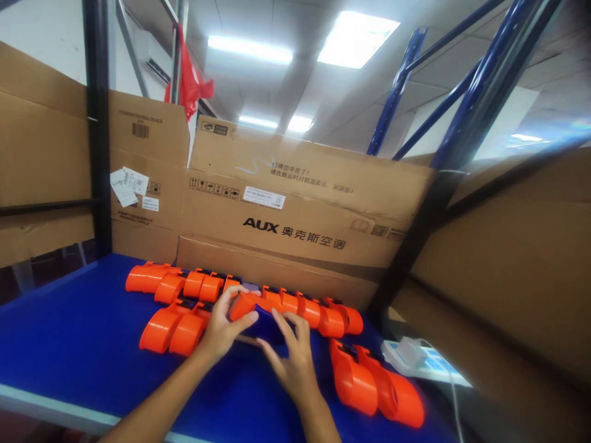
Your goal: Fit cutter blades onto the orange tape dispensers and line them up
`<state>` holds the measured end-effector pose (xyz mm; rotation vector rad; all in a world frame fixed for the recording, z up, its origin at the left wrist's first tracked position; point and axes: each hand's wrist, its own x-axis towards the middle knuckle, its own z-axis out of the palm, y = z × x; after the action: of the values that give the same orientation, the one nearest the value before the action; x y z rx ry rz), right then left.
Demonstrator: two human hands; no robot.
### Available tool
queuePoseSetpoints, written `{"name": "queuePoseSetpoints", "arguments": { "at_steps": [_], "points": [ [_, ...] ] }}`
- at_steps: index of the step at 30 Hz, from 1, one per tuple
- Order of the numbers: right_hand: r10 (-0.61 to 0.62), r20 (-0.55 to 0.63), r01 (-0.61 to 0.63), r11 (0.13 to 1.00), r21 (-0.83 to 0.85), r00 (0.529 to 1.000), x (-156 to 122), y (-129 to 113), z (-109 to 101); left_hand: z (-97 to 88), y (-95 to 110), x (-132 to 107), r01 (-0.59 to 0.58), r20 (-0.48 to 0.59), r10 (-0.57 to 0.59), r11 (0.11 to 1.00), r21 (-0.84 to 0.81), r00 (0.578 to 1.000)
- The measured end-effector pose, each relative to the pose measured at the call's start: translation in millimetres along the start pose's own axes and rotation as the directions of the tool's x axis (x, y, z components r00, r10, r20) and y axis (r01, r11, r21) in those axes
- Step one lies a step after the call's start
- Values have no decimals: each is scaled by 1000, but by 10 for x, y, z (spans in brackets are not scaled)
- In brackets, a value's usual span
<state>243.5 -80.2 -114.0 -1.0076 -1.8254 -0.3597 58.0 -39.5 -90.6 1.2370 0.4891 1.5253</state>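
Observation:
Several orange plastic housings lie on the blue table [69, 332]. My left hand [225, 327] is curled around one orange housing [244, 303] in the back row, thumb and fingers gripping it. My right hand [293, 357] lies just to its right, fingers stretched toward the same piece and a dark part beneath it. A back row of orange housings [318, 314] runs to the right. A pair of housings [173, 329] sits left of my left hand, and another pair [373, 384] lies at the right front.
Large cardboard boxes [295, 209] stand against the back of the table and at both sides. Black and blue shelf posts [99, 123] rise at left and right. A white power strip with a cable [410, 354] lies at the table's right edge.

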Motion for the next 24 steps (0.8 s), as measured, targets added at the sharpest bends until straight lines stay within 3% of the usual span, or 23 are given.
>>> {"name": "queuePoseSetpoints", "arguments": {
  "at_steps": [6,15,20,24],
  "points": [
    [-10,17,10,1000,-6,1000,-4,-3,-2,-27,-49,2,-28,-56,30,999,35,998],
    [43,20,-44,998,36,999,-7,-29,-10,2,-31,10,2,-41,0,999,38,999],
    [206,-5,-200,958,206,979,28,-49,-69,1,-98,11,28,60,-25,998,-55,998],
    [426,82,-412,782,469,901,68,-18,-81,-31,-179,21,76,177,-64,995,-60,982]
  ]
}}
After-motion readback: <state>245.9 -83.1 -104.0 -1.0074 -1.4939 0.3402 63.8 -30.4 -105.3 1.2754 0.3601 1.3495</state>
